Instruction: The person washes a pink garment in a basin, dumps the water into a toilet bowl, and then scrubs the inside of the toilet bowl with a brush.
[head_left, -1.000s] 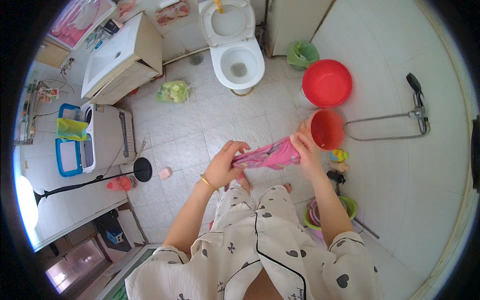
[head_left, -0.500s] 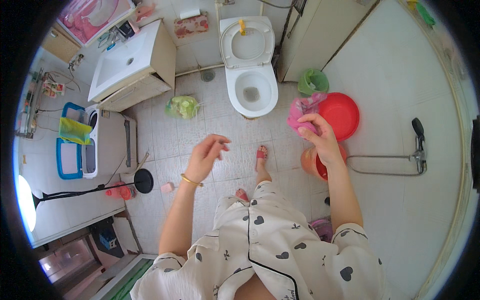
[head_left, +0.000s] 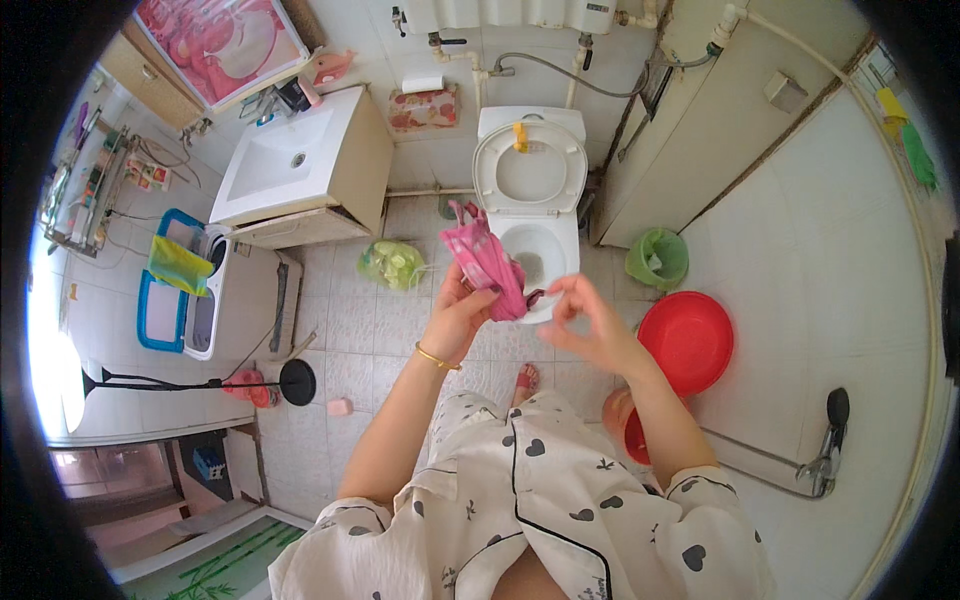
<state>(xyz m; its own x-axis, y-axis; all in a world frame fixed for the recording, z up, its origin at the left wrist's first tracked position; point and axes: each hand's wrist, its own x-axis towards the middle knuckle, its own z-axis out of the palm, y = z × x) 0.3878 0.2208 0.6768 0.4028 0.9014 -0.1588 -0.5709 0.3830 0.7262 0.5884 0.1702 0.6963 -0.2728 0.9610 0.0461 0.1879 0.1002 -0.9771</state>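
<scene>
Pink cloth (head_left: 487, 262) with pale spots and dark edging hangs bunched up in front of the toilet bowl. My left hand (head_left: 460, 315), with a gold bangle at its wrist, is closed on the lower side of the cloth. Just right of it, my right hand (head_left: 598, 328) has its fingers curled and its thumb apart from them. Its fingertips are close to a dark edge of the cloth; whether they touch it is unclear. Behind the cloth the white toilet (head_left: 540, 250) stands with its lid and seat raised, partly hidden.
At right are a red basin (head_left: 686, 340), an orange-red bucket (head_left: 636, 438), a green bin (head_left: 658, 255) and a wall shower (head_left: 825, 455). To the left are a sink cabinet (head_left: 300, 160), a washing machine (head_left: 245, 300), a green bag (head_left: 392, 264) and a black lamp stand (head_left: 190, 383).
The pink cloth has passed from my right hand at the red basin to my left hand before the toilet. Both hands have come together, and the view has tilted up.
</scene>
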